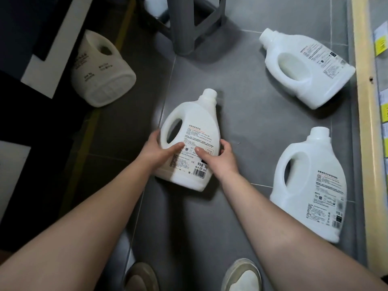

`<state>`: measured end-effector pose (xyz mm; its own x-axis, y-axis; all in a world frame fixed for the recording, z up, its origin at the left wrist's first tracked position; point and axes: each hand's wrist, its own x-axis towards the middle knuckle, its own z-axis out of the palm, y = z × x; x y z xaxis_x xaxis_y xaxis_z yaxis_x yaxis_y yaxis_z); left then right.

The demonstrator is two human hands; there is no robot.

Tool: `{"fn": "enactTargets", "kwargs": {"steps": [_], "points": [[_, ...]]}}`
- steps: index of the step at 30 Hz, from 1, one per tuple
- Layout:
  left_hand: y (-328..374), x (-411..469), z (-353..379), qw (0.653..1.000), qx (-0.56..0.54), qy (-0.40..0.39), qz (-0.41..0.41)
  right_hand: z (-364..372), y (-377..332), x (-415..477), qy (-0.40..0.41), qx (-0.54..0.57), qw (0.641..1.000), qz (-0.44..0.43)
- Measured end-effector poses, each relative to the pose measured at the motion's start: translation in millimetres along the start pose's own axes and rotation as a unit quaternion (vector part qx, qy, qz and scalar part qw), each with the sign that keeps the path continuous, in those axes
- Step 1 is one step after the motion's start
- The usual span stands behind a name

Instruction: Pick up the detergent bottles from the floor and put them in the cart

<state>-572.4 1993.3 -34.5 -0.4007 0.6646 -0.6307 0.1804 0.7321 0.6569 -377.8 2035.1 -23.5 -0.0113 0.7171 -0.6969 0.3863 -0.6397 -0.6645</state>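
Observation:
Several white detergent bottles lie on the grey tiled floor. The middle bottle (193, 122) lies label up with its cap pointing away from me. My left hand (159, 151) clasps its left side below the handle hole, thumb on the label. My right hand (218, 159) clasps its right side, thumb on the label too. A second bottle (304, 68) lies at the upper right, a third (310, 185) at the right near my forearm. A fourth bottle (98, 68) lies at the upper left, its base towards me. No cart is clearly in view.
A grey plastic stool leg (182, 28) stands on the floor beyond the middle bottle. A black and white block (39, 49) fills the upper left. A pale yellow shelf edge (365, 101) runs down the right side. My shoes (241, 276) show at the bottom.

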Motion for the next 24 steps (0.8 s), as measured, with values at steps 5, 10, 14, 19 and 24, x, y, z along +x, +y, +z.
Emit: {"fn": "enactTargets", "kwargs": {"steps": [5, 10, 14, 19, 24], "points": [[-22.1, -23.1, 13.4, 0.996, -0.051, 0.007, -0.072, 2.3, 10.5, 10.9, 0.004, -0.048, 0.999, -0.014], [-21.1, -17.5, 4.0, 0.994, -0.046, -0.020, -0.101, -7.1, 0.9, 7.3, -0.023, -0.094, 0.995, -0.006], [-5.5, -1.7, 2.7, 0.995, -0.061, -0.015, -0.079, -17.7, -2.3, 18.8, -0.071, -0.080, 0.994, 0.022], [0.4, 0.0, 7.9, 0.995, -0.063, -0.001, -0.082, -12.4, -0.1, 21.1, -0.083, -0.054, 0.994, 0.038], [3.5, -2.8, 5.0, 0.994, -0.071, 0.003, -0.079, -10.3, 7.0, 22.3, -0.062, -0.042, 0.997, 0.017]]}}
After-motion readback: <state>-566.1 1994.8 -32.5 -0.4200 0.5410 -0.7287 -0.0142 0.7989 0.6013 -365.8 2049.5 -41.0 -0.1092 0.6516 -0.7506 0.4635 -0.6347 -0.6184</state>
